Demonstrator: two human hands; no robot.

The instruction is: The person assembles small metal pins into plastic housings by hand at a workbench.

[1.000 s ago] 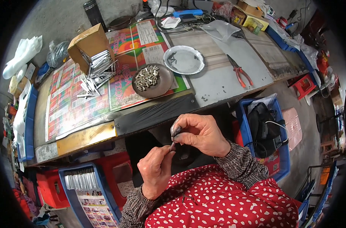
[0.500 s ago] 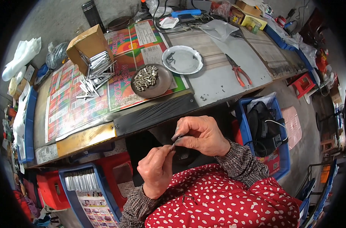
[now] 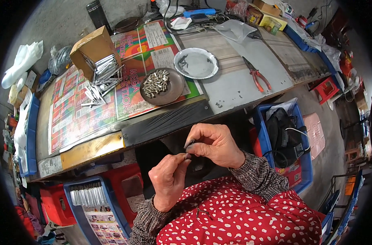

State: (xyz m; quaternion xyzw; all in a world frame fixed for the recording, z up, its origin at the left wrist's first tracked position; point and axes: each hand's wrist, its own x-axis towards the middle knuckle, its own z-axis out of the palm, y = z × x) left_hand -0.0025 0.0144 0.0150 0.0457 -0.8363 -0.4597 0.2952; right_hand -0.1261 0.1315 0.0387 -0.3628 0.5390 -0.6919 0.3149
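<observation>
My left hand [image 3: 167,176] and my right hand [image 3: 215,143] meet over my lap, in front of the table edge. Both are closed in a pinch, thumb against fingers, with the tips almost touching. Something small and dark shows at the fingertips, too small and covered to name. Beyond my hands on the table stands a brown round dish [image 3: 175,92] heaped with short metal tubes [image 3: 156,83]. Beside it, a white plate [image 3: 208,73] holds a few small dark pieces [image 3: 183,65].
A tilted cardboard box [image 3: 92,45] spills long silvery rods [image 3: 102,77] at the left. Red-handled pliers [image 3: 257,77] lie on the right of the table. A blue crate [image 3: 272,175] with a black bag stands right of me; another blue bin [image 3: 77,216] stands at lower left.
Both pinching hands have shifted slightly, and the fingertips have turned a little against each other. The thin piece that showed between them is now mostly covered. The table things look unchanged.
</observation>
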